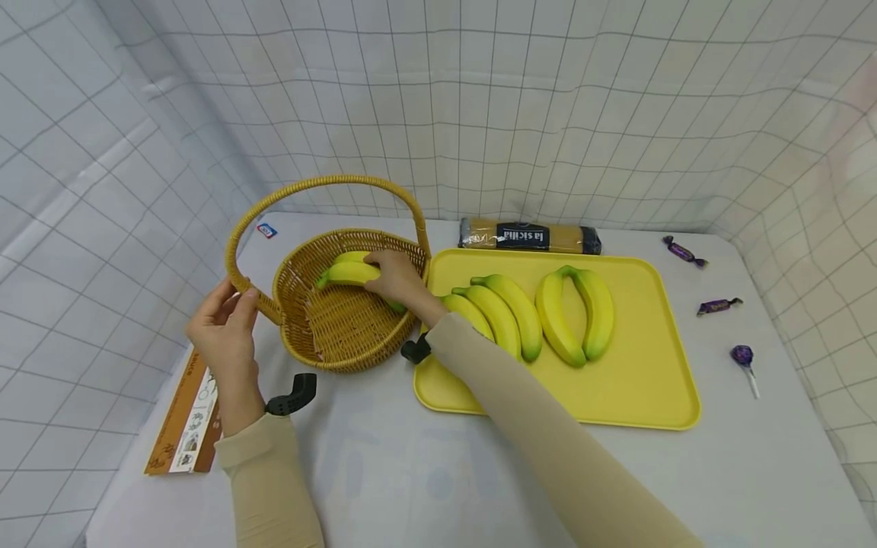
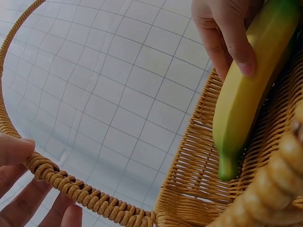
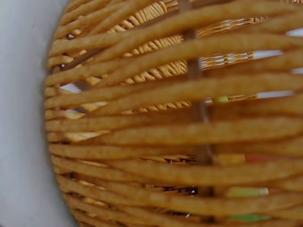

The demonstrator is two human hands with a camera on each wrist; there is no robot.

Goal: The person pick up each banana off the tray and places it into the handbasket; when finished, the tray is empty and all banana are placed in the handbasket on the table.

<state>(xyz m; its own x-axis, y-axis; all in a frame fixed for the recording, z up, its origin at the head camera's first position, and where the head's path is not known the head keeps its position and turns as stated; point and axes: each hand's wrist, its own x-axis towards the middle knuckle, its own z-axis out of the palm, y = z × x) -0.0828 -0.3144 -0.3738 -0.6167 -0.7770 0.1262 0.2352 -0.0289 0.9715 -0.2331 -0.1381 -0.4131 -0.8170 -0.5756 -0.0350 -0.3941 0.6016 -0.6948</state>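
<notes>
My left hand [image 1: 226,327] pinches the handle [image 1: 327,181] of a wicker basket [image 1: 346,367] near its left base, thumb on one side and fingers behind. Inside the basket, my right hand [image 1: 399,278] grips a yellow banana [image 1: 348,275] with green ends. Another banana [image 1: 352,256] lies just behind it, and a green tip shows below the hand. In the left wrist view, the right thumb presses on the gripped banana [image 2: 239,104] beside the woven wall. Basket weave [image 3: 142,132] fills most of the right wrist view, hiding the hand there.
A yellow tray [image 1: 644,365] right of the basket carries several bananas [image 1: 517,312], partly under the right sleeve. Behind it lies a pasta packet [image 1: 527,237]. Wrapped candies [image 1: 685,252] and a lollipop [image 1: 742,355] are at the right; a brown-and-white box [image 1: 181,426] lies at the left.
</notes>
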